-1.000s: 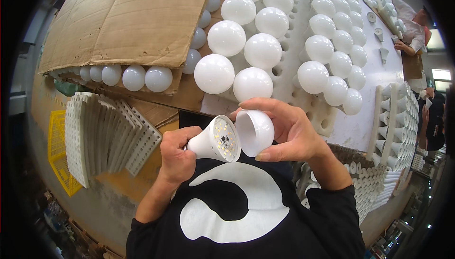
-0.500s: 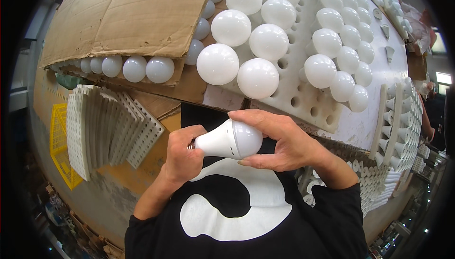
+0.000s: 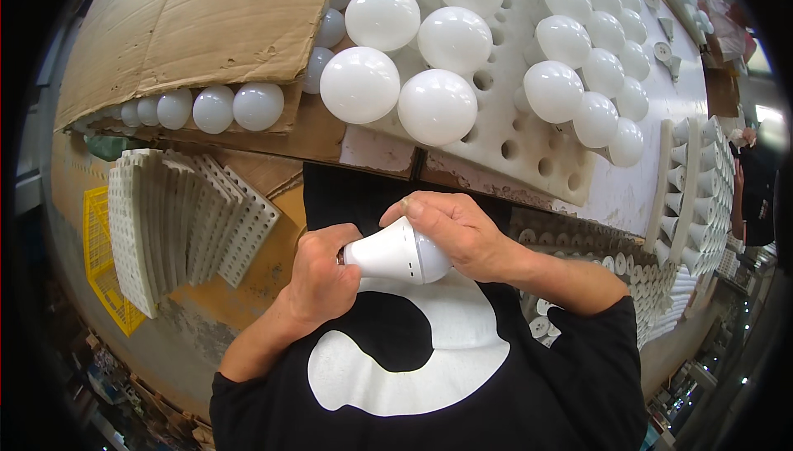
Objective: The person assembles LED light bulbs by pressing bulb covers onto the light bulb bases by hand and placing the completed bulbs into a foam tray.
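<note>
An LED light bulb (image 3: 384, 254) lies tilted between my hands, in front of my black shirt with its white print. My left hand (image 3: 318, 276) is closed round its narrow base end, which the fingers mostly hide. Over the milky dome at the wide end curls my right hand (image 3: 462, 232), its fingers and thumb on the top and far side. The bulb's white cone-shaped body shows small dark slots near the dome. Just beyond my hands, large white globes (image 3: 359, 85) sit in rows on a holed foam board (image 3: 541, 188) at the table's edge.
A cardboard sheet (image 3: 223, 26) covers more white globes (image 3: 213, 110) at the upper left. Below it stand holed foam boards (image 3: 136, 228) and a yellow crate (image 3: 101, 257). White cone-shaped housings (image 3: 702, 178) fill racks at the right. A person (image 3: 758, 191) is at the far right.
My right hand has shifted from spread fingers round the dome to a closer wrap over its top. The bulb has tilted slightly, and the view has moved a little.
</note>
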Motion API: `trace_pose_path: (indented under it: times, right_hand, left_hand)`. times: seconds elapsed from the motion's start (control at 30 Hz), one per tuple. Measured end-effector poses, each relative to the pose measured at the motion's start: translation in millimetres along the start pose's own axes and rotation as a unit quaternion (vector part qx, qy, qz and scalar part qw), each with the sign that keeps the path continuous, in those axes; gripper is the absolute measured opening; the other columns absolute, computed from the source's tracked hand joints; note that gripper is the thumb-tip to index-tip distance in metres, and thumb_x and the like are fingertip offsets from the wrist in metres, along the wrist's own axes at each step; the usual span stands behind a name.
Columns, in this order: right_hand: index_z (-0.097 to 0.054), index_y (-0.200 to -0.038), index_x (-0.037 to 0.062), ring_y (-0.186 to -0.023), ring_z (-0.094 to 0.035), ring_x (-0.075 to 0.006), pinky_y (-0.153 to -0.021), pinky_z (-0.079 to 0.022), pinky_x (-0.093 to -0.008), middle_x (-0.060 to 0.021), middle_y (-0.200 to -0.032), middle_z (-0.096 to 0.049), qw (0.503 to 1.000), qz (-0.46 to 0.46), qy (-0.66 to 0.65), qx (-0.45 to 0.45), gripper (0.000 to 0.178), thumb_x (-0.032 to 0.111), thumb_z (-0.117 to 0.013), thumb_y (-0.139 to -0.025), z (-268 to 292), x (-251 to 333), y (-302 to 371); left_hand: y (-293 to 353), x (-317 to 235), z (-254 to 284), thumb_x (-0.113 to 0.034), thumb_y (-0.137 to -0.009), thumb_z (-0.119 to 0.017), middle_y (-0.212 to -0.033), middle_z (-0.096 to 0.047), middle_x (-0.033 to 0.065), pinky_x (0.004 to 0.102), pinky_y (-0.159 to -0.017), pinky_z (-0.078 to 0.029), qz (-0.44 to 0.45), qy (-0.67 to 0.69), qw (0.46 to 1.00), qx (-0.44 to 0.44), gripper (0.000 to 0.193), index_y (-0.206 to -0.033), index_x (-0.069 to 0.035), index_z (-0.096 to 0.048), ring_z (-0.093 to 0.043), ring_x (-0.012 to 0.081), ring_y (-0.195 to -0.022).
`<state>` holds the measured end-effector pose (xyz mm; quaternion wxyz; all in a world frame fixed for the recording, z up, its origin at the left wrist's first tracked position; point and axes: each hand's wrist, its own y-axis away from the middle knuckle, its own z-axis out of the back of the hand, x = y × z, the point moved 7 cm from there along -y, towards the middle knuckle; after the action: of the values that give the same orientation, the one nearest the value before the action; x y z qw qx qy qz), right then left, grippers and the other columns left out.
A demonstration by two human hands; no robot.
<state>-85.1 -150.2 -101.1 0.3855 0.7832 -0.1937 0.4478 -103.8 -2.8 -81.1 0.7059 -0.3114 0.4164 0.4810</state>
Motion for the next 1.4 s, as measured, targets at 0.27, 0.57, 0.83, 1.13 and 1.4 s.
trace_pose_path:
  times: [0.27,0.57,0.83,1.13,1.4]
  right_hand:
    - [-0.062,-0.09,-0.001,-0.072,-0.054,-0.0125,-0.068,-0.044,-0.0283,-0.0066,-0.078,-0.059,0.992,0.007,-0.064,-0.107,0.042,0.034,-0.04,-0.097,3,-17,14]
    - [-0.059,-0.104,-0.0017,-0.081,-0.062,-0.0211,-0.059,-0.053,-0.0313,-0.012,-0.083,-0.061,0.97,-0.176,-0.152,-0.063,0.05,0.043,-0.04,-0.095,21,-33,23]
    - [-0.033,-0.139,0.0009,-0.103,-0.059,-0.0221,-0.082,-0.052,-0.0304,-0.0162,-0.12,-0.052,0.939,0.204,0.171,-0.218,0.08,0.019,-0.079,-0.076,35,-7,64]
    - [-0.044,-0.132,0.001,-0.097,-0.064,-0.0253,-0.082,-0.054,-0.0343,-0.0182,-0.116,-0.057,0.735,0.399,0.315,-0.45,0.076,0.005,-0.083,-0.067,86,38,126]
    - [-0.049,-0.135,0.0122,-0.089,-0.062,-0.0336,-0.072,-0.055,-0.0381,-0.0207,-0.111,-0.054,0.648,0.295,0.536,-0.453,0.08,0.003,-0.081,-0.062,86,48,98]
  left_hand:
    - [-3,-7,-12,0.006,-0.058,-0.051,-0.061,-0.054,0.0225,0.0421,-0.051,-0.046,0.075,-0.008,0.995,0.061,0.012,-0.068,0.008,-0.057,-0.056,0.0404,-0.055]
    - [-12,16,-50,0.002,-0.065,-0.046,-0.065,-0.058,0.0283,0.0419,-0.056,-0.049,0.105,0.036,0.986,0.121,0.02,-0.071,0.013,-0.061,-0.061,0.0399,-0.059]
    - [-27,34,-87,-0.002,-0.072,-0.046,-0.051,-0.056,0.0102,0.028,-0.037,-0.035,0.328,0.309,0.878,0.16,0.025,-0.055,0.009,-0.06,-0.049,0.0148,-0.041]
    - [-33,39,-99,-0.001,-0.065,-0.041,-0.062,-0.06,0.0096,0.0284,-0.051,-0.04,0.215,0.223,0.941,0.136,0.024,-0.068,0.007,-0.062,-0.051,0.0153,-0.055]
    - [-17,50,-87,0.0,-0.062,-0.039,-0.064,-0.061,0.0092,0.026,-0.054,-0.041,0.227,0.204,0.943,0.129,0.026,-0.069,0.007,-0.063,-0.051,0.0129,-0.057]
